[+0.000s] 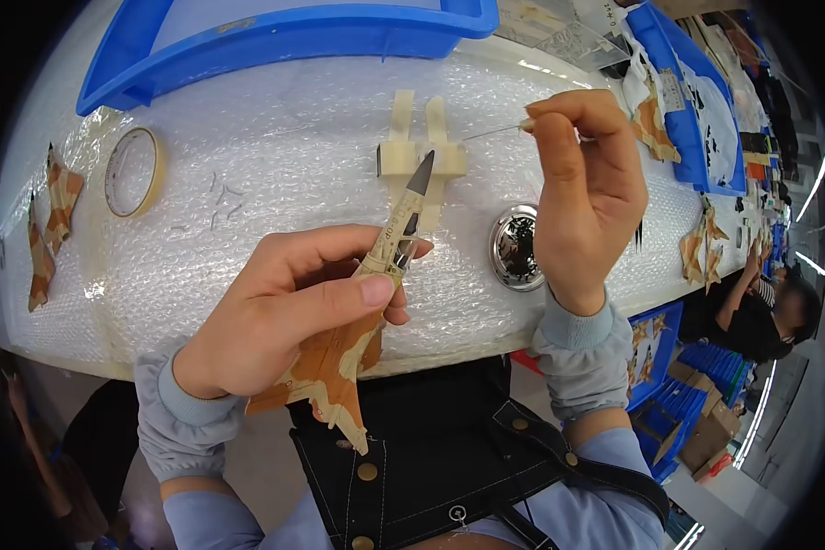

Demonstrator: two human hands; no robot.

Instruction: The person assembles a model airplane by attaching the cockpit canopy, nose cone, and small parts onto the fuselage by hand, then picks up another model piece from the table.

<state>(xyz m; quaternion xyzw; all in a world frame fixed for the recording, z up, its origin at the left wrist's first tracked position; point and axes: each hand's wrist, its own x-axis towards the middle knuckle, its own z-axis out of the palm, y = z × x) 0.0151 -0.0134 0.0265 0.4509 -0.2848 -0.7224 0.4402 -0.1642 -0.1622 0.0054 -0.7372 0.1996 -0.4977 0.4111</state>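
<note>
My left hand (289,307) is wrapped round a model fighter jet (339,357) in tan and orange camouflage, its dark grey nose angled up and to the right. Pinched between thumb and fingertips of my right hand (591,183) is a thin needle-like metal rod (495,133), pointing left. Its tip lies near a small block wrapped in cream masking tape (394,159), which sits beyond the jet's nose. Below my right hand, a round metal dish (500,266) holds many tiny black parts. My right hand partly covers the dish's edge.
A roll of masking tape (159,174) lies at left, beside more camouflaged model pieces (61,197). Bubble wrap (275,156) covers the table. A blue tray (293,41) stands at the back, another blue bin (660,55) at right. Another person (752,321) sits far right.
</note>
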